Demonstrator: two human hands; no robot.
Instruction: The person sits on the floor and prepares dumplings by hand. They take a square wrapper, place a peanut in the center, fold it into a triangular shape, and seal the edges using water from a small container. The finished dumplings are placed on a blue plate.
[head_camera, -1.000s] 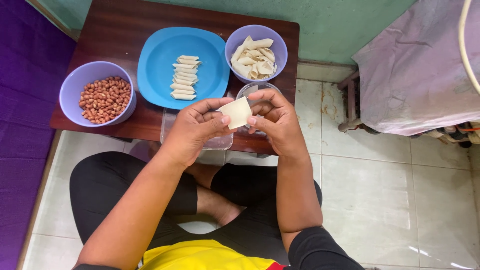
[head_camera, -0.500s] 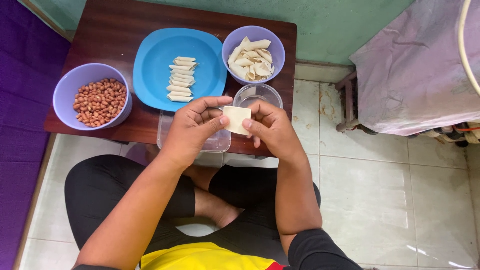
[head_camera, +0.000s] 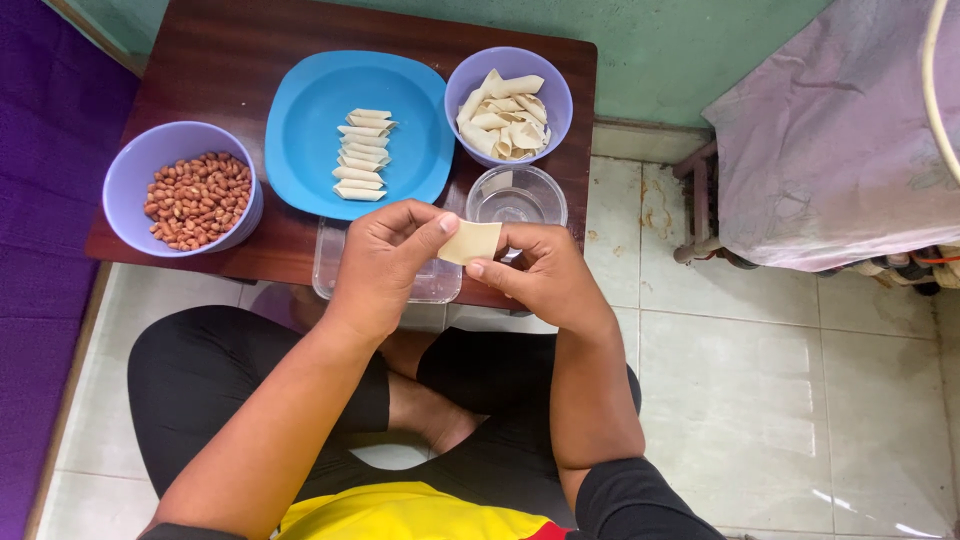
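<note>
Both my hands met over the near edge of the dark wooden counter (head_camera: 240, 60), pinching one small, pale square dough wrapper (head_camera: 470, 242) between them. My left hand (head_camera: 385, 262) had its thumb pressed on the wrapper's left edge, and my right hand (head_camera: 540, 275) gripped its lower right side with thumb and fingertips, so each hand was closed narrowly on the sheet. I judged this two-sided grip kept the thin sheet flat and taut. It sat tilted, its slightly longer axis running roughly left to right, the right end raised toward the far edge.

Just below my hands a clear rectangular plastic tray (head_camera: 330, 270) lay at the near edge, and a small clear round cup (head_camera: 517, 196) stood just beyond my right hand. Farther back, a round blue plastic plate (head_camera: 400, 110) carried a column of rolled pale dough pieces (head_camera: 362, 155), all lying crosswise. A lilac bowl (head_camera: 545, 90) of loose wrappers stood at the far right corner, and a lilac bowl of red-skinned peanuts (head_camera: 195, 198) sat toward the left edge, all within easy reach, I supposed.
</note>
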